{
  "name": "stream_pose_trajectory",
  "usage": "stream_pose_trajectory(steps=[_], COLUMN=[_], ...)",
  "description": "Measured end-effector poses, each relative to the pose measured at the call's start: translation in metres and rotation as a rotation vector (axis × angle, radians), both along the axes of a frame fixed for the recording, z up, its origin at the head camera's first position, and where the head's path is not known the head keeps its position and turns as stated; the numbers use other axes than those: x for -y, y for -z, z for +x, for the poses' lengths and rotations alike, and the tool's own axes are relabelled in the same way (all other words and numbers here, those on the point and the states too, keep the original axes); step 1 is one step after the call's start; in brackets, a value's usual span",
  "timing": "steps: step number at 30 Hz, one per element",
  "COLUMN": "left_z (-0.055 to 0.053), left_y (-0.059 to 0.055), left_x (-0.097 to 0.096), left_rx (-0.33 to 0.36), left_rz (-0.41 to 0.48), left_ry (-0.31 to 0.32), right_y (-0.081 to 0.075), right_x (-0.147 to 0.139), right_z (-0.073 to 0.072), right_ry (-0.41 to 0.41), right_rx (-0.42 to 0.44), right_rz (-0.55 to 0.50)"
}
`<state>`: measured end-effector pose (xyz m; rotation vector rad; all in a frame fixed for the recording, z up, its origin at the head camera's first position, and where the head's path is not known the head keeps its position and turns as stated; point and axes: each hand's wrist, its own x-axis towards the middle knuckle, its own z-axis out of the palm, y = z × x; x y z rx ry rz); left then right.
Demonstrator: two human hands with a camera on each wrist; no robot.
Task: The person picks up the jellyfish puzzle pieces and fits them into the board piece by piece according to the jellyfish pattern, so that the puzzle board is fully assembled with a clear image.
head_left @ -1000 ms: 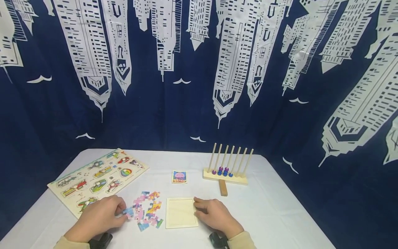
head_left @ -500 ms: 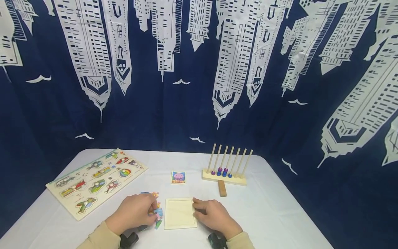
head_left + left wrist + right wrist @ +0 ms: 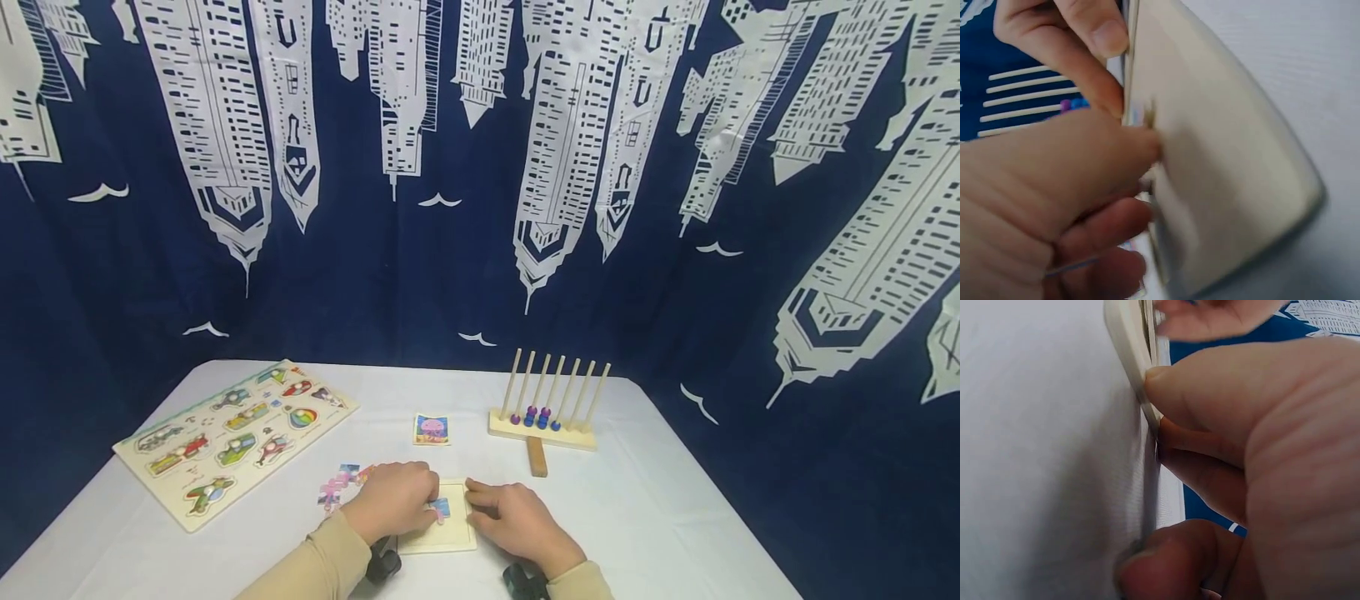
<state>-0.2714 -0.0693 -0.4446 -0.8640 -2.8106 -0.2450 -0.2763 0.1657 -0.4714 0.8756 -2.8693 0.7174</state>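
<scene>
My left hand [image 3: 393,500] is over the left part of a pale wooden puzzle tray [image 3: 456,538], pinching a blue and pink jigsaw piece [image 3: 441,507] above the recess. Its fingers mostly hide the piece in the left wrist view, where the tray [image 3: 1229,144] looms large and blurred. At the tray's right side my right hand [image 3: 517,521] holds the rim, thumb [image 3: 1191,384] and fingers against the edge. Loose jigsaw pieces [image 3: 330,493] lie left of the tray, partly covered by my left hand and sleeve.
A small pink octopus picture card [image 3: 432,430] lies behind the tray. Back right stands a wooden peg rack [image 3: 542,430] with purple and blue beads; a brown wooden block [image 3: 536,457] lies before it. A vehicle knob-puzzle board [image 3: 236,442] lies at left.
My left hand has carried the jigsaw piece rightward from the loose pile, across to the tray. The right hand has stayed at the tray's right edge.
</scene>
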Motion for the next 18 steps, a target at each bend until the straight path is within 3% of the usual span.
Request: stream_pose_trajectory(steps=[4,18], left_z=[-0.006,-0.015], left_y=[0.003,0.013], left_x=[-0.008,-0.017], left_rx=[-0.019,-0.040], left_rz=[0.008,0.097], left_ry=[0.022,-0.005], right_y=[0.000,0.000], right_x=[0.001,-0.001], right_z=[0.000,0.000], right_ry=[-0.002,-0.001], right_rx=[-0.001,0.017], right_rz=[0.003,-0.013])
